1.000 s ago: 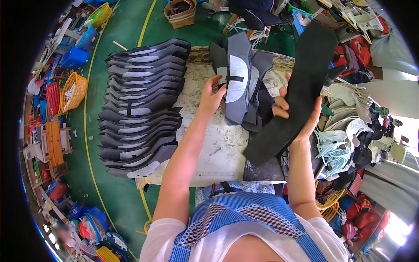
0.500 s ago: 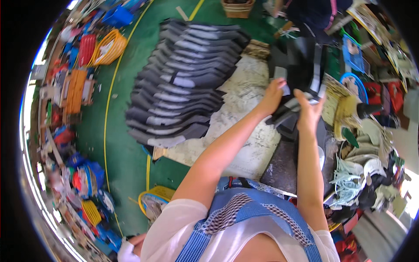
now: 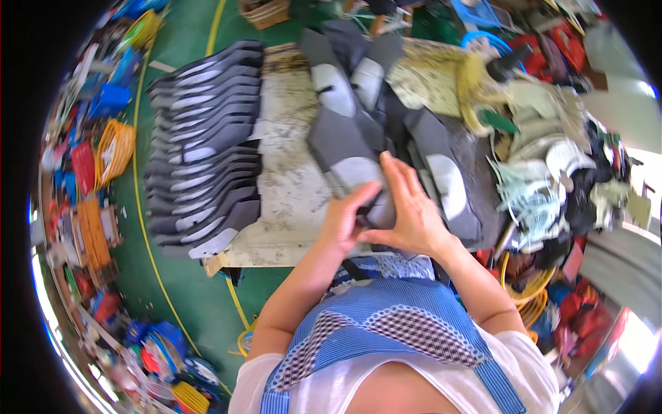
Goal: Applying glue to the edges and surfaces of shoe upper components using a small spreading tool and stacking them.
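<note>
Grey panel with a pale patch is slanting over the worn white table, near end between both hands by the near edge; can't tell if it's resting or raised. Left hand is curving round that end, fingers partly hidden, so can't tell if it's pinching. Right hand is touching the other side, thumb and fingers spreading wide, not visibly clamping. Main risk: the panel is overlapping two patched panels toward the far edge, so friction could be dragging them out of line on any pull. Both hands are working close to the near edge; a loose grip could be letting the end slip over it. Another patched panel is lying toward the near right corner; a stray right forearm could be nudging it. Fanned row is seemingly overhanging the left edge; a bump could be starting a slide, outer ends lacking support.
</note>
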### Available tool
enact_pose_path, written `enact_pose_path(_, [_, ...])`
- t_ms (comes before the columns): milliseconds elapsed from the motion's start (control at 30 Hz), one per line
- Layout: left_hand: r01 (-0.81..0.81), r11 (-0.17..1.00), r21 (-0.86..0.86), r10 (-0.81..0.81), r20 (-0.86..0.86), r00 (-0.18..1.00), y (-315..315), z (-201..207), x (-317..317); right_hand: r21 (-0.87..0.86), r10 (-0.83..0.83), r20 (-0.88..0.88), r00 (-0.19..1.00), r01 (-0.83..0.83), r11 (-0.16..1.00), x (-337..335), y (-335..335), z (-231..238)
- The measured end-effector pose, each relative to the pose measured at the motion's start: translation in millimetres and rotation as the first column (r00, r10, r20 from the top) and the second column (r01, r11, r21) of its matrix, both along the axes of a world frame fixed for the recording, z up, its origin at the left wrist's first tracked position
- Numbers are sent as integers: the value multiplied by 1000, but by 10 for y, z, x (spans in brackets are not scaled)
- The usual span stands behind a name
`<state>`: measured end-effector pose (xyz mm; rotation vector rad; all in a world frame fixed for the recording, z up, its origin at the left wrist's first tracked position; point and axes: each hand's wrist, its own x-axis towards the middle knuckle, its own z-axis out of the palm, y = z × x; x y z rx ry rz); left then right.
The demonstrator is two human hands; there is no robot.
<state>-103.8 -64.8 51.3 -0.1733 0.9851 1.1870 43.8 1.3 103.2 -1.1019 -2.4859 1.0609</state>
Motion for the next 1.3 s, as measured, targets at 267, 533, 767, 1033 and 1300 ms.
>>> enact_pose_path(267, [182,869,460,4,-375,927,-7,308,612,-715,-334,-70,940,186,674,1672,-300,-140])
enact_pose_path(533, [313,877,364,77,-751,656,774,-807,1528,43,-502,228,834,507,861,2626,-243,-808])
enact_pose_path(767, [367,904,221,41,-898,439,742,-797,1596,339,-82,-6,997,79,938,1748,226,-624])
enact_pose_path(1033, [-89,980,176,183,-981,69,636,-1082,-46,360,-38,-189,981,105,927,1567,418,-322])
enact_pose_path(1300, [-117,983,139,168,-450,877,1686,-1217,-978,-388,-488,-305,818,361,848,-402,1474,-1003])
